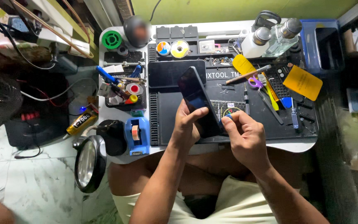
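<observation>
The left hand gripped a dark phone tilted toward eleven o'clock, while the right hand pinched a blue pick at its lower edge, apparently prying, which likely called for gentle sliding.

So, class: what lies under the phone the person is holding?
Under the phone lies a black work mat, with a second dark phone beside its top end and a round coloured disc showing beside its right edge. Whatever sits directly beneath the phone is covered.
</observation>
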